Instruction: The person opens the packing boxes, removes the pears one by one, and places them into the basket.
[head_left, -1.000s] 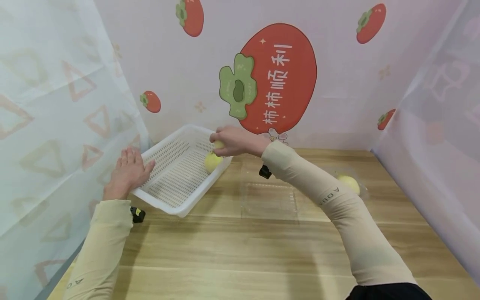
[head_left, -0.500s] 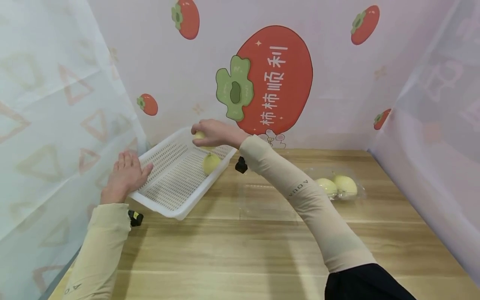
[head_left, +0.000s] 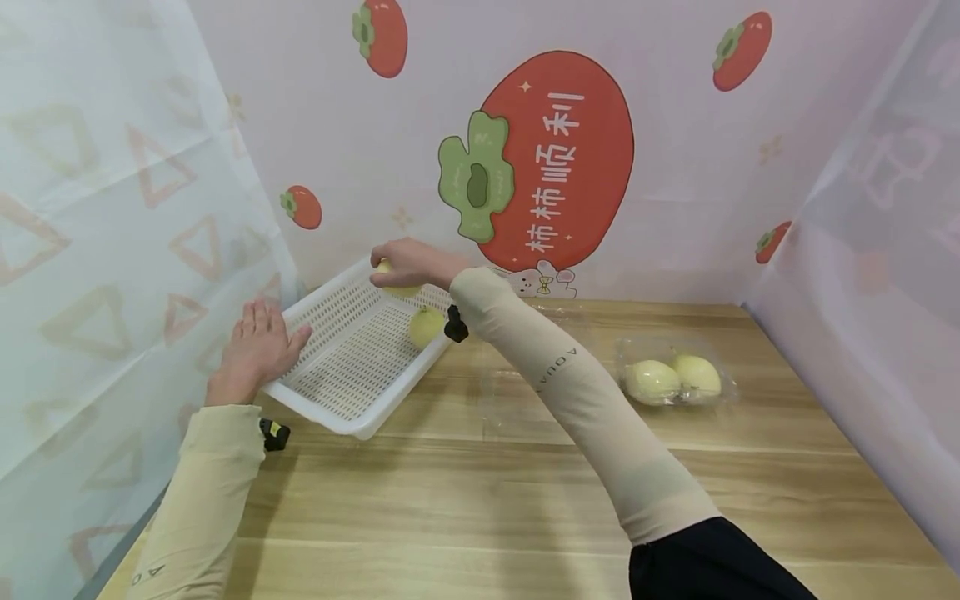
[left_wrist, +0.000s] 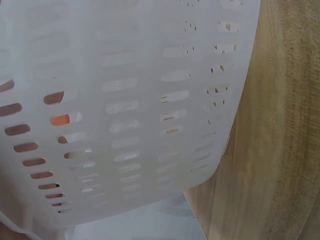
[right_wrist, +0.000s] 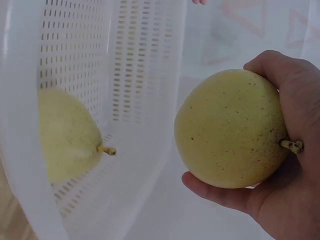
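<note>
In the head view a white plastic basket (head_left: pixel 365 421) with slotted walls stands at the left of the table. My right hand (head_left: pixel 416 263) is above its far end and holds a round yellow pear (right_wrist: pixel 230 129), thumb and fingers curled about it, stem toward the palm. Another pear (head_left: pixel 426 327) sits inside the basket against its right wall. At the basket's left side rests my left hand (head_left: pixel 258 348), fingers straight and touching the rim. The left wrist view shows mostly the basket's outer wall (left_wrist: pixel 120 110); that hand's fingers are hidden there.
Right of my right arm, two pears (head_left: pixel 675 379) lie in a clear plastic tray. Another clear tray (head_left: pixel 510 400) lies mid-table, partly behind the arm. Printed cloth walls (head_left: pixel 675 217) enclose the wooden table (head_left: pixel 420 517) at the back and sides.
My right hand has moved left with the pear, from the basket's right rim to over its far end. The arm's shift uncovers the two pears at right. The left hand stays put.
</note>
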